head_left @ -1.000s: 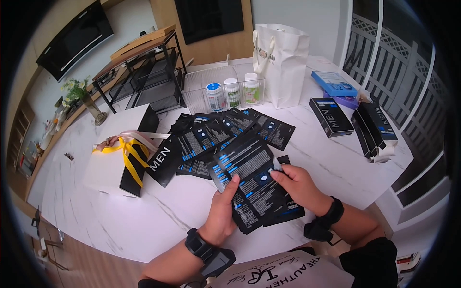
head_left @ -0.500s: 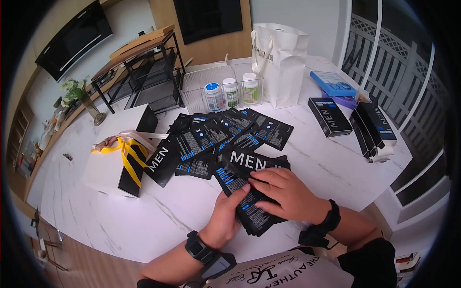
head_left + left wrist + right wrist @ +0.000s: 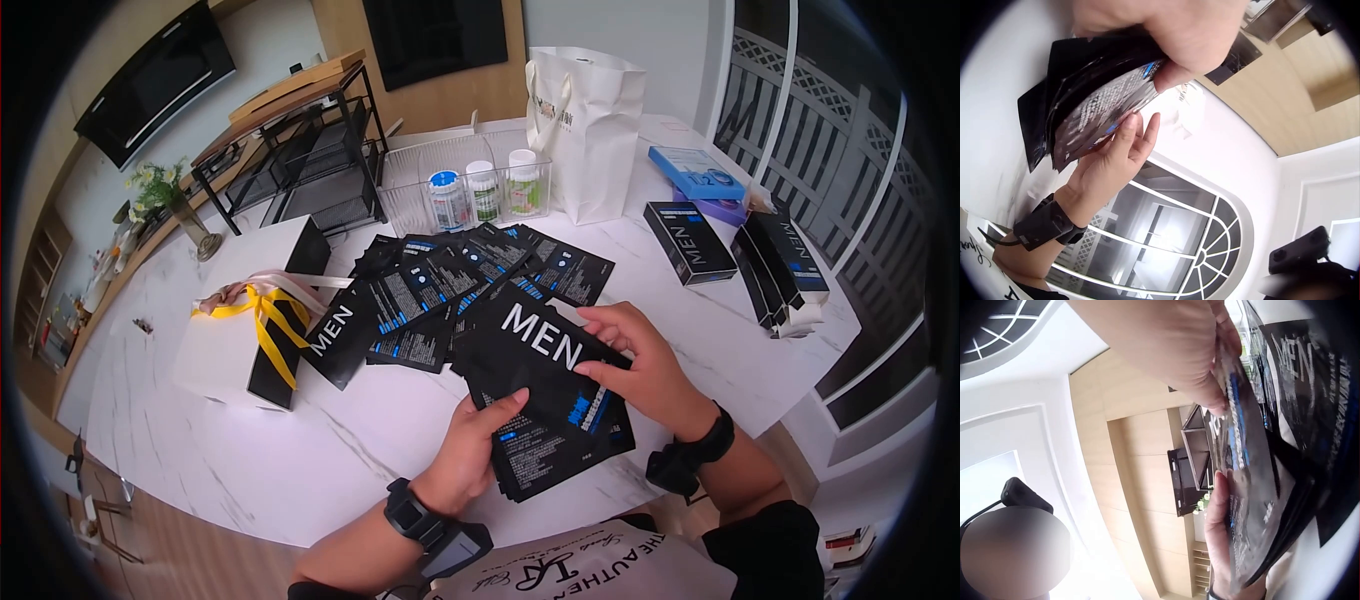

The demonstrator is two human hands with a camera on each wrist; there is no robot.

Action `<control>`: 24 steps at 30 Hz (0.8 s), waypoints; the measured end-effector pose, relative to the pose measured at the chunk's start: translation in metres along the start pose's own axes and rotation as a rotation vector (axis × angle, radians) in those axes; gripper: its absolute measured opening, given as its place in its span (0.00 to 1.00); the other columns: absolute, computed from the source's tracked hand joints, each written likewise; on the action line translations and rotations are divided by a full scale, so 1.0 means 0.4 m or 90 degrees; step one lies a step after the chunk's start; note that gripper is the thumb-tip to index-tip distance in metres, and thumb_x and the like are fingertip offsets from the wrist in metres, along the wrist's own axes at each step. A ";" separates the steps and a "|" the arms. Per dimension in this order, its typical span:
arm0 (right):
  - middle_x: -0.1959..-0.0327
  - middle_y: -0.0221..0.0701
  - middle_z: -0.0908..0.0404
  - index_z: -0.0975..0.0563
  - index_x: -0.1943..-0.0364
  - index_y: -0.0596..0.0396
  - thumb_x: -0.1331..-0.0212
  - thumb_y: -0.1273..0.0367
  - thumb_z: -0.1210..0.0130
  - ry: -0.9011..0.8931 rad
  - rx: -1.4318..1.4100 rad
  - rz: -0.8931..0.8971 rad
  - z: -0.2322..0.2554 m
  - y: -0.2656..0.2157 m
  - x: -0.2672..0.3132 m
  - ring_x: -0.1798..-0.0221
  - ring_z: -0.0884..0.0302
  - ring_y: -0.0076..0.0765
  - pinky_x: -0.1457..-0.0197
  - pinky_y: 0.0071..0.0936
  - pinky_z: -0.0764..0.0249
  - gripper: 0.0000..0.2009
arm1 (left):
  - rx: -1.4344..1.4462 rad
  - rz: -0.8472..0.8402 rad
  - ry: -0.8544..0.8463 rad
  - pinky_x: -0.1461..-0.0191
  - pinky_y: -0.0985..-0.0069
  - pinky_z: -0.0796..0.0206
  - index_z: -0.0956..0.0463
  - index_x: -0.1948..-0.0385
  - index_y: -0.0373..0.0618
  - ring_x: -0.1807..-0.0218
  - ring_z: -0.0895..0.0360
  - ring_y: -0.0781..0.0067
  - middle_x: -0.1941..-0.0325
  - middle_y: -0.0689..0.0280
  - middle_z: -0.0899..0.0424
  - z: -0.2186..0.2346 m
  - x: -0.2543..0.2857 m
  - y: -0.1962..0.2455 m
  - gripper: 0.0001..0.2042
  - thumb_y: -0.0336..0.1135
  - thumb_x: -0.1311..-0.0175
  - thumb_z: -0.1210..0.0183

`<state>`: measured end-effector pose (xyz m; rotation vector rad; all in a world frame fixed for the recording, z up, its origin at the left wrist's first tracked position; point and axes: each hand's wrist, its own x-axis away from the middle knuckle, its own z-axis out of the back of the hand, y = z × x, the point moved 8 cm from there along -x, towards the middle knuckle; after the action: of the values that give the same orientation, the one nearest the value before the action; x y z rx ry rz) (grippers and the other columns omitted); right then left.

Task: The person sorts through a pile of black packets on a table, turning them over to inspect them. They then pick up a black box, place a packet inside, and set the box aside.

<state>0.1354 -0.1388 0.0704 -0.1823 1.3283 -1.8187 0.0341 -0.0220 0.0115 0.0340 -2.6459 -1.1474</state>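
Note:
My left hand [image 3: 465,445] grips a stack of flat black sachets [image 3: 535,465], thumb across the top and fingers underneath. Uppermost lies a sachet with white "MEN" lettering [image 3: 540,335], its front facing up. At its right edge my right hand [image 3: 645,365] pinches this sachet between thumb and fingers. The right wrist view shows the right thumb pressed on the glossy packaging [image 3: 1235,431]. Just beyond the hands, a loose pile of similar black sachets [image 3: 420,285] spreads over the table, most showing small printed text.
A white box with ribbons [image 3: 225,340] stands left. Behind the pile are a clear bin [image 3: 400,205] with bottles, a white paper bag [image 3: 600,150] and a black mesh rack [image 3: 330,170]. Black "MEN" boxes [image 3: 690,245] and a blue box [image 3: 695,172] sit right on the marbled table [image 3: 330,450].
A "MEN" front now tops the stack where printed text faced up before. My right hand lay across the stack, then shifted right to its edge. The left hand keeps its grip.

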 end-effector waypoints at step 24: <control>0.78 0.29 0.28 0.25 0.60 0.49 0.55 0.63 0.40 -0.101 0.314 -0.041 0.005 0.030 0.012 0.75 0.32 0.29 0.70 0.22 0.36 0.16 | 0.074 -0.056 0.048 0.47 0.65 0.33 0.36 0.49 0.37 0.52 0.26 0.60 0.51 0.55 0.26 0.054 -0.017 0.032 0.20 0.41 0.39 0.54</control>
<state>0.1401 -0.1441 0.0594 -0.0999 0.7437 -2.0797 0.0367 0.0030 0.0051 0.2123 -2.6640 -0.9954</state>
